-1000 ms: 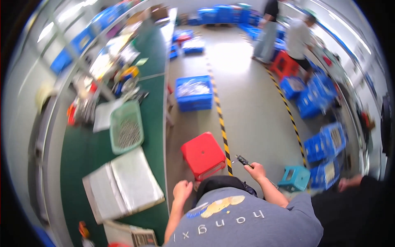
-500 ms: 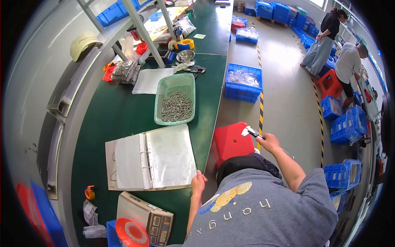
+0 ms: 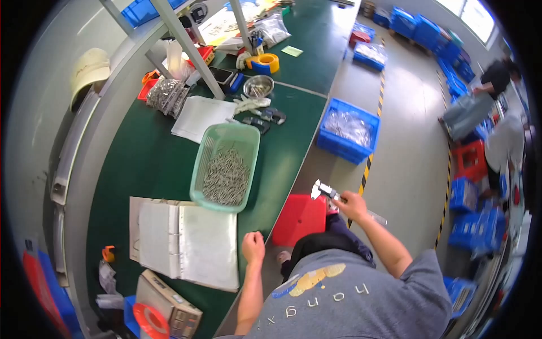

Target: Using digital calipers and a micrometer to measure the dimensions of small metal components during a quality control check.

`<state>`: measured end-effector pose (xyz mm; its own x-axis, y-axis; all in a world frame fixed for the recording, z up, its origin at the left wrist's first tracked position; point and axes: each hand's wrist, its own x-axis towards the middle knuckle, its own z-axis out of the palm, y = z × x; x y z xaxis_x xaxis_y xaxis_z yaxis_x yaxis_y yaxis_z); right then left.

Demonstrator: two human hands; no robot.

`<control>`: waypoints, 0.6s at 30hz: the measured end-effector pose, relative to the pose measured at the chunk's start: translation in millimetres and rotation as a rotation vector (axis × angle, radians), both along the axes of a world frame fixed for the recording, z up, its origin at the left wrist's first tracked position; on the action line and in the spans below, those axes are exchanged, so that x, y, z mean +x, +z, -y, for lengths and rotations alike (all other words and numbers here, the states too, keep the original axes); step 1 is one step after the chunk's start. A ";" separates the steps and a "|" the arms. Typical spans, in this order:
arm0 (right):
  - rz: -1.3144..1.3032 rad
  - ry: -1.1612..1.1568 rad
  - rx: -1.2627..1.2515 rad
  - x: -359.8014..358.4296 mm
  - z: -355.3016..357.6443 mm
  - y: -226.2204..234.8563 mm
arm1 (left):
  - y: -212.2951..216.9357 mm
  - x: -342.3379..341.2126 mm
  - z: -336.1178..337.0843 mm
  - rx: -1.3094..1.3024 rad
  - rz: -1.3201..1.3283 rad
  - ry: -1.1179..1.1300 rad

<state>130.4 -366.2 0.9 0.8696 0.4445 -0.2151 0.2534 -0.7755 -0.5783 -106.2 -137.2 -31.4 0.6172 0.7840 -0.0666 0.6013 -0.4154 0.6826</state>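
My right hand (image 3: 353, 205) is closed around a caliper (image 3: 326, 191), held out above the aisle side of a red stool (image 3: 300, 219) with its jaws pointing left. My left hand (image 3: 253, 247) is curled over the table's right edge, beside an open ring binder (image 3: 210, 243); whatever its fingers may hold is hidden. The binder lies flat, with clear sleeves over pale pages. Just beyond it stands a green plastic basket (image 3: 197, 172), partly filled with small metal screws or pins (image 3: 226, 178).
A scale (image 3: 169, 302) with an orange ring-shaped thing (image 3: 151, 321) sits near left. Farther along the table are papers (image 3: 199, 117), a metal bowl (image 3: 258, 86), dark tools (image 3: 271, 115) and a tape dispenser (image 3: 264, 63). Blue crates (image 3: 348, 131) line the aisle; two people work at right.
The view has shifted and turned. My left hand has moved forward along the table edge, from the binder's near corner to beside its upper part. The caliper stays in my right hand.
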 end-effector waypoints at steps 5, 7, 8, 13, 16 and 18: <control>-0.097 0.071 -0.066 71.1 -0.6 0.2 | -21.5 55.7 2.9 0.179 -0.222 0.535; -0.102 0.084 0.034 97.5 -2.3 -4.2 | -26.3 72.5 0.8 0.222 -0.302 0.733; -0.122 0.119 0.021 110.1 -5.2 -3.8 | -23.4 78.9 2.9 0.287 -0.275 0.801; -0.087 0.214 0.148 159.7 -46.7 -3.2 | -31.8 97.8 -4.9 0.420 -0.384 1.112; -0.140 0.211 0.218 166.7 -63.9 -11.2 | -28.1 104.4 -4.4 0.453 -0.469 1.099; -0.179 0.198 0.243 168.5 -77.8 -8.0 | -16.9 115.3 -5.9 0.381 -0.439 1.104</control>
